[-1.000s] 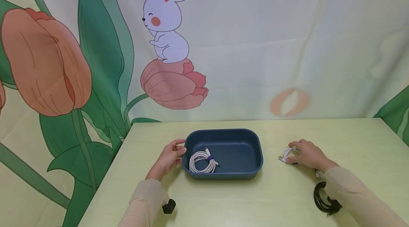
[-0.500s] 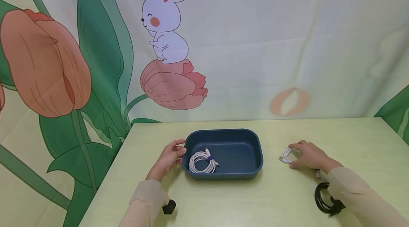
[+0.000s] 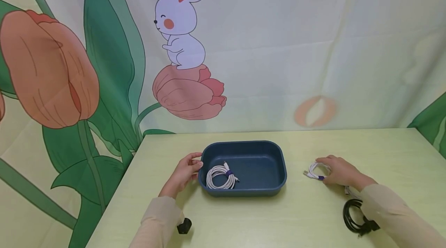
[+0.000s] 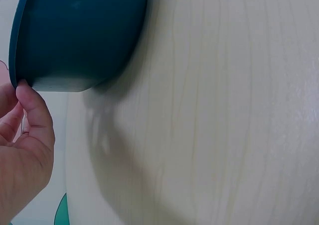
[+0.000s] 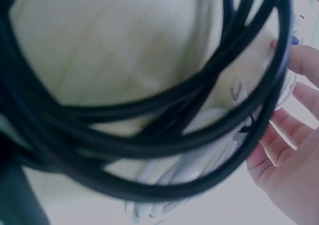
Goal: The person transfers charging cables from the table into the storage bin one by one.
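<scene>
My left hand [image 3: 184, 170] holds the left end of a dark blue tray [image 3: 244, 192], its thumb against the rim; the left wrist view shows the thumb at the edge of the tray [image 4: 84, 36]. Inside the tray, at the left, lies a coiled white cable [image 3: 210, 178] with a purple tie. My right hand [image 3: 341, 171] touches the right side of a smaller white charging cable coil [image 3: 311, 169] on the table, with its metal plug pointing left. In the right wrist view the fingers of the right hand [image 5: 294, 160] are spread and partly cut off by the frame.
A coiled black cable [image 3: 348, 217] lies beneath the right forearm, looming large as black loops [image 5: 164, 148] in the right wrist view. Another white cable [image 3: 349, 191] is partly hidden by the right wrist. A small black object [image 3: 184, 226] shows beside the left sleeve.
The right hand has shifted slightly right, its thumb sliding off the small white coil's front, so more of the coil and its purple tie shows. The left hand and tray have stayed put.
</scene>
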The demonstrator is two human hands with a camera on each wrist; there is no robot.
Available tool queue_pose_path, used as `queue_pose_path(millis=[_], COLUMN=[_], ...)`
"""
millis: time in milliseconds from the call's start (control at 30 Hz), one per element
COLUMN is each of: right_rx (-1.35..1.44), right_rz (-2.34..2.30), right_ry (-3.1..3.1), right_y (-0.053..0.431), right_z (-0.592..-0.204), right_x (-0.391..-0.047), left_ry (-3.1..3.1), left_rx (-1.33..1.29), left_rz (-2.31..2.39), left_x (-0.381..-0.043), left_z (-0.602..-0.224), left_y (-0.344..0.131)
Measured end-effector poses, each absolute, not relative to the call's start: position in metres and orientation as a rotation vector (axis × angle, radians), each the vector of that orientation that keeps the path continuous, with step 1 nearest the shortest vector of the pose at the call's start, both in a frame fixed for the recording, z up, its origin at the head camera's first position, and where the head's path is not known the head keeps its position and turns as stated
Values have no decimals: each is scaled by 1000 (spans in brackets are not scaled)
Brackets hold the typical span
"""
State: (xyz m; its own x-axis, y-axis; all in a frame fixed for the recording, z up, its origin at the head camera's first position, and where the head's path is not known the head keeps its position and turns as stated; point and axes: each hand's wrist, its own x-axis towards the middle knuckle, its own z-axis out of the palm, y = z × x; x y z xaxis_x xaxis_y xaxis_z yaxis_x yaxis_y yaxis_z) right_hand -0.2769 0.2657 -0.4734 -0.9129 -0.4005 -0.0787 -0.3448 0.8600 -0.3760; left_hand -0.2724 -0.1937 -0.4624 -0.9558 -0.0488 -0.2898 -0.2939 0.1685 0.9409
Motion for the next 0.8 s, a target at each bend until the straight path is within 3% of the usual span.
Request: queue_pose_path(millis=[800], right_rx=[-506], right_rz=[-585], right_ry=[2915], right_y=[268], right_z=[-479], right_x=[-279], left_ry=[2246], left_rx=[-343], left_rz=[1886], left_x=[-272], left_z=[-463], left_y=[-194])
